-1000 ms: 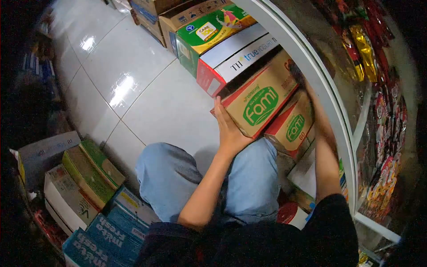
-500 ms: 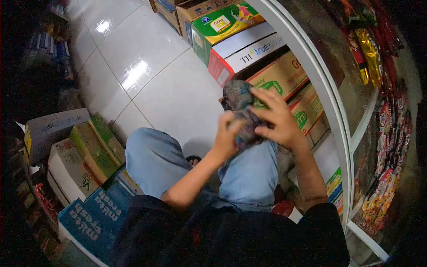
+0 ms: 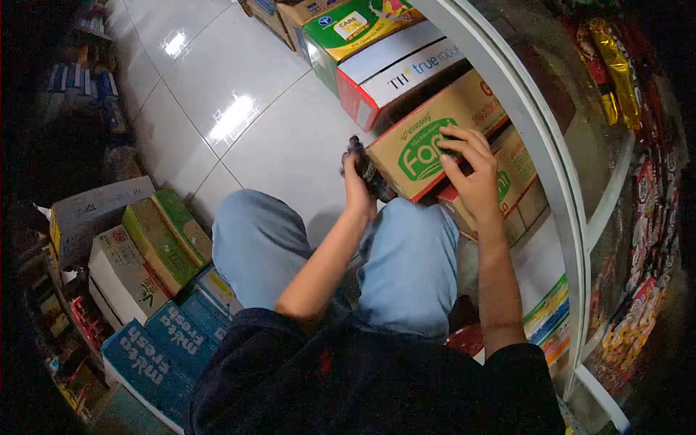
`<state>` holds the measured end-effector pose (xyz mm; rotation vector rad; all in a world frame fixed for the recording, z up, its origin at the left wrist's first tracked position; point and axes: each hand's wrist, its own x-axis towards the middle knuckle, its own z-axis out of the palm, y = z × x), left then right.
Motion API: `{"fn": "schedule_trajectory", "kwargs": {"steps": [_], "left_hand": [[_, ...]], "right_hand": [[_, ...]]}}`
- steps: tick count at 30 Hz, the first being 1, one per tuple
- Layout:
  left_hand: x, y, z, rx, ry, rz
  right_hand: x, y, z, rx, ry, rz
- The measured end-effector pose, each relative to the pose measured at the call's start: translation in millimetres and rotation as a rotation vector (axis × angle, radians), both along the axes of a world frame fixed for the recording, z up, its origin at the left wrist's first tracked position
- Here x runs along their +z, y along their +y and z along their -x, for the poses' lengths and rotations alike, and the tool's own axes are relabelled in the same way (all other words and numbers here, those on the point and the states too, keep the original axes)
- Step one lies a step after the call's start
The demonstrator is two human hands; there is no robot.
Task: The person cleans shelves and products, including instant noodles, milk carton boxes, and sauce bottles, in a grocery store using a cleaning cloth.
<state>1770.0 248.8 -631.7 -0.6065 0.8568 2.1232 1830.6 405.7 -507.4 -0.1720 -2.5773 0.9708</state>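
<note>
A brown cardboard box with a green "fami" logo lies at the foot of the white shelf frame. My right hand rests flat on its top, fingers spread over the logo. My left hand is closed on a dark crumpled cloth, pressed against the box's near left end. A second, similar fami box sits under and behind the first, partly hidden by my right hand. My knees in light blue jeans are just below both hands.
A red-and-white "TH true" box and a green "Care" box line the shelf base farther on. Several boxes, including blue "Mixto fresh" cartons, stand at the left. White tiled floor lies between. Snack packets hang at right.
Both hands were bunching the cloth above my knee. Now my right hand has gone onto the top of the fami box and my left hand alone holds the cloth at the box's end.
</note>
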Motion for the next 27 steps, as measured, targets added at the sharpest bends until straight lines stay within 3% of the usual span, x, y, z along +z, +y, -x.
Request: {"fn": "schedule_trajectory", "kwargs": {"steps": [1,2,5,8,10,11,12,13,14,15,16,17,19,20,22,23,24,25,26,27], "left_hand": [[26,3,0,0.057,0.021,0.073],[23,6,-2,0.047,0.021,0.078],[-8,16,-3,0.114,0.095,0.435],[-79,14,11,0.090,0.061,0.364],[-76,14,14,0.024,0.151,0.156],[-51,9,10,0.042,0.218,0.209],[-38,4,19,-0.076,0.457,0.273],[15,4,19,-0.028,0.431,0.120],[19,2,27,-0.015,0.386,0.235],[63,9,24,0.080,0.562,0.483],[61,-2,30,0.028,0.741,0.580],[80,1,28,0.065,0.729,0.467],[126,14,18,0.096,0.709,0.340],[150,23,1,-0.007,0.830,0.317],[143,21,-14,-0.345,1.126,0.437],[163,37,-33,-0.364,1.209,0.333],[151,40,-27,-0.417,1.694,0.504],[184,47,-31,-0.630,1.776,0.863],[200,45,-32,-0.860,1.930,1.158],[202,46,-28,-0.897,1.984,1.113]], "right_hand": [[0,0,0,-0.006,0.000,0.006],[3,0,1,0.008,0.004,0.009],[2,-1,0,0.003,0.009,0.010],[0,-2,-1,-0.039,0.011,-0.022],[-6,-4,-4,-0.060,0.033,0.099],[-6,-5,-7,-0.040,-0.003,0.125],[-11,-7,-9,-0.030,-0.049,0.272],[-25,-8,-12,-0.009,-0.008,0.360],[-21,-7,-10,0.024,0.038,0.311],[-20,-10,-11,-0.012,-0.055,0.432],[1,-11,-15,0.001,-0.122,0.670],[-23,-10,-14,-0.025,-0.034,0.349],[-14,-17,-15,0.028,0.187,0.498],[-5,-25,-12,0.052,0.306,0.627],[-10,-44,-25,-0.023,-0.167,1.342],[-4,-53,-25,-0.068,0.317,1.390],[3,-49,-34,-0.156,0.231,1.514],[14,-42,-45,-0.231,0.127,1.643],[4,-35,-53,-0.210,0.062,1.707],[6,-32,-55,-0.358,0.291,1.280]]}}
